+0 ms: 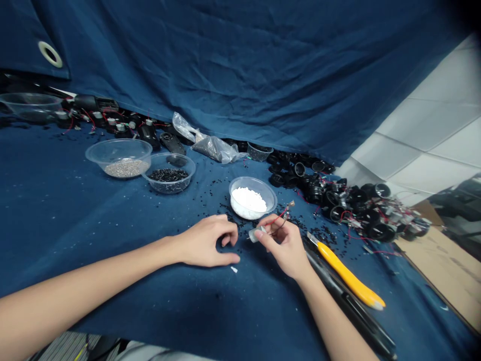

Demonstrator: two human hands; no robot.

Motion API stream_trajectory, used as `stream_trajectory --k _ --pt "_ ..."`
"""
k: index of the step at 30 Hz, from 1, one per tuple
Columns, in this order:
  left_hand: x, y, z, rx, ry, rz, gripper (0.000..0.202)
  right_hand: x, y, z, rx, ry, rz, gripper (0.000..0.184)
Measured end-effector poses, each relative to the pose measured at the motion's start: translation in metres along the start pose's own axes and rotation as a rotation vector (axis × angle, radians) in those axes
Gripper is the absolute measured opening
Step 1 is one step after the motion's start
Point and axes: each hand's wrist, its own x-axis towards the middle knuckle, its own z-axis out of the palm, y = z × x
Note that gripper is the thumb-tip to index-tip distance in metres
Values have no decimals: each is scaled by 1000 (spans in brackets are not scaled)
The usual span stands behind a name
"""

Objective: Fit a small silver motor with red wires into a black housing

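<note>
The right hand (pixel 283 245) pinches a small pale part (pixel 254 234) between thumb and fingers, just in front of the bowl (pixel 259 182) that holds white pieces, and apart from the cloth (pixel 161 306) as far as the view tells. The left hand (pixel 210 240) sits opposite, thumb and forefinger curved with a gap between them; nothing shows in that gap, though the inner side of the palm is hidden. A white bit (pixel 233 269) lies on the cloth just below the left thumb. To handle the part well, I would grip its body rather than its thin wires (pixel 280 216), hold it level, let the wires trail free of the fingers, and pinch the small bit lightly with the tips. Loose black pieces (pixel 326 238) lie close by, so I would judge it best to work on the near, less littered side, and to mind the bare blade of the knife (pixel 347 276) beside the right wrist. The part's exposed end points left, toward the left hand; its long axis seems to run roughly left to right, rising slightly to the right, but the fingers cover too much to be sure. The wires lead the other way, up and right, away from the person.
</note>
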Motion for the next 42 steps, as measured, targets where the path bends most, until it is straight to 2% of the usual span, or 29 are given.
stream_trajectory --k 3,6,9,13,18,23,26,29,32,36,42 --pt "-3 4 7 113 -122 101 20 -1 -2 -3 -2 -5 -16 27" --pt "-5 6 14 118 -179 164 10 -1 -3 -3 -27 -41 -23 25" --pt "-7 7 17 153 -163 187 7 -1 -2 -2 -48 -62 -32 23" --pt "-8 9 16 195 -118 207 13 0 0 -2 -46 -49 -49 22" --pt "-9 13 20 284 -114 213 6 0 2 -3 -38 -54 -45 22" --pt "-9 11 20 245 -100 205 9 0 3 -3 -50 -67 -44 20" --pt "-5 6 14 156 -87 165 12 0 4 -3 -23 -70 -39 21" --pt "-2 1 9 -7 -32 42 17 0 4 -4 19 -78 -18 24" --pt "1 -1 9 -254 39 -75 17 -1 4 -3 49 -84 0 27" --pt "4 -3 14 -615 69 -176 16 0 3 -1 42 -95 13 30" --pt "8 -7 16 -710 112 -202 17 -1 2 1 5 -132 28 29"
